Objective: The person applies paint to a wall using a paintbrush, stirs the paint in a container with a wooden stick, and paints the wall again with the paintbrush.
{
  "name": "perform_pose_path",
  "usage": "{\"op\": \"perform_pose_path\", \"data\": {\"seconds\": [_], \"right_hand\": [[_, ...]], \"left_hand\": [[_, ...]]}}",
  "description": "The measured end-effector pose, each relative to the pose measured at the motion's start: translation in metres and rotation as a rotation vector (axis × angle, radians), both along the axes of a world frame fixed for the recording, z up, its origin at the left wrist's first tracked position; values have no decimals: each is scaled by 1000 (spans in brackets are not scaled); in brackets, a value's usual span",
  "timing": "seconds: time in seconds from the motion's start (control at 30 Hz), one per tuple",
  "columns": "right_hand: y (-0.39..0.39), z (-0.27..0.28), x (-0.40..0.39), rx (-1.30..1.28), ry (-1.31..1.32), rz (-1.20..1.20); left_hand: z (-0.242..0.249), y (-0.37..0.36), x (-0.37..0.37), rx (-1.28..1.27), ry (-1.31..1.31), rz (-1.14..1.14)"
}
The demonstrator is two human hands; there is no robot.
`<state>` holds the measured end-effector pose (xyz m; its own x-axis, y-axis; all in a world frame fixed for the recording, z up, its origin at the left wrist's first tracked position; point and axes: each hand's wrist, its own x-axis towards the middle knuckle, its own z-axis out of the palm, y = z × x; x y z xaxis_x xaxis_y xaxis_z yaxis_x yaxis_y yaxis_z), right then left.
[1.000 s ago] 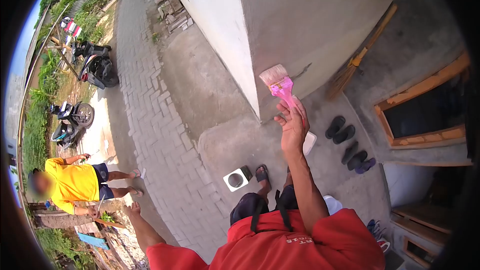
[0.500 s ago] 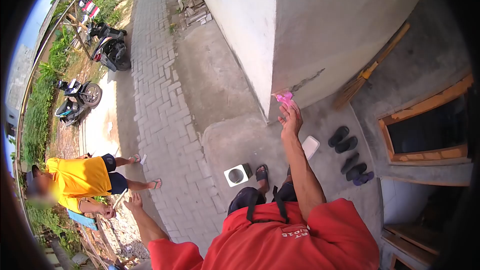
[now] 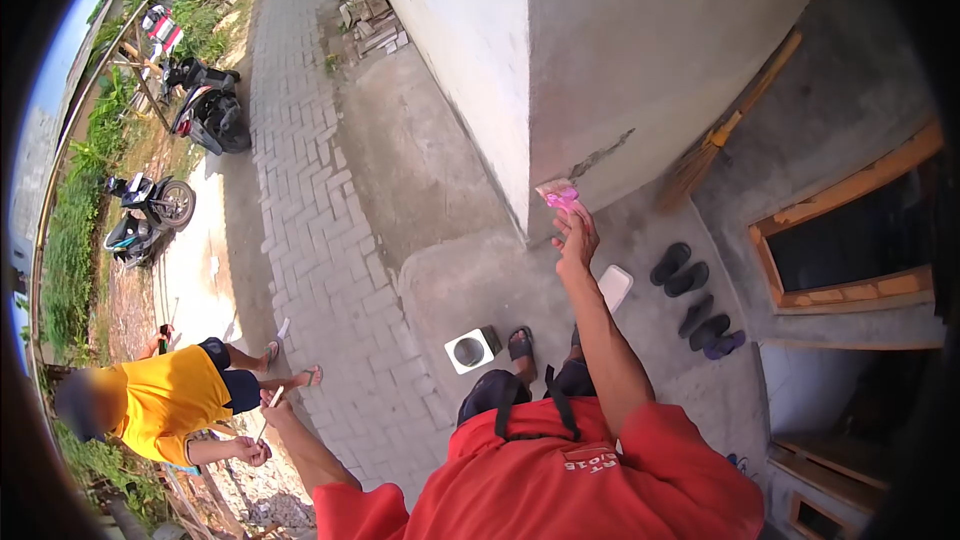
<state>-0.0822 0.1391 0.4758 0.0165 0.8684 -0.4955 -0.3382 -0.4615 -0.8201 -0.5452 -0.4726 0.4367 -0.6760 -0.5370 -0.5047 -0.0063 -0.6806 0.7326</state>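
Observation:
At the lower left, my left hand [image 3: 284, 414] is closed with a thin pale stick [image 3: 266, 422] at its fingers. Just below it is the hand [image 3: 252, 451] of another person in a yellow shirt [image 3: 180, 388], close to the stick's lower end. My right hand [image 3: 576, 240] reaches forward near the wall corner, its fingertips pinching a crumpled pink packet [image 3: 560, 194] with a clear, brownish part at its top.
A white square-topped object [image 3: 469, 350] with a dark round opening stands by my sandaled foot. Beyond my right forearm lie a pale tray-like object [image 3: 614, 287] and several sandals [image 3: 687, 278]. A broom [image 3: 703, 156] leans on the wall. Motorbikes [image 3: 212, 108] stand beyond the paved path [image 3: 320, 210].
The other person's arm has stretched closer, and my left hand has closed at the stick, which was between the two hands before. My right hand still holds the pink packet.

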Motion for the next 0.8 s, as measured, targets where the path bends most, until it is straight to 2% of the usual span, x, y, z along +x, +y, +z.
{"op": "perform_pose_path", "data": {"seconds": [0.07,0.17,0.23,0.27,0.3,0.43,0.5,0.6,0.63,0.67,0.8], "right_hand": [[6,3,-12,32,46,44],[-2,53,-12,100,152,15],[-8,83,-1,161,211,3],[-9,96,5,236,268,12],[-10,101,10,310,326,21],[-9,61,15,353,258,-40],[-6,17,7,118,96,-51],[-5,-2,-13,34,12,-10],[-5,9,-19,43,38,-12],[-5,19,-20,37,33,-19],[-9,96,-4,251,170,-3]], "left_hand": [[-16,23,26,-96,-33,-164],[-50,73,91,-266,-63,-548],[-61,106,137,-294,-119,-702],[-67,131,160,-343,-167,-665],[-83,142,176,-355,-120,-758],[-105,200,223,-486,-106,-1097],[-93,230,241,-592,-108,-1287],[-89,256,261,-694,-74,-1483],[-89,262,266,-722,-39,-1592],[-90,266,272,-724,-45,-1600],[-97,259,290,-758,-46,-1771]]}}
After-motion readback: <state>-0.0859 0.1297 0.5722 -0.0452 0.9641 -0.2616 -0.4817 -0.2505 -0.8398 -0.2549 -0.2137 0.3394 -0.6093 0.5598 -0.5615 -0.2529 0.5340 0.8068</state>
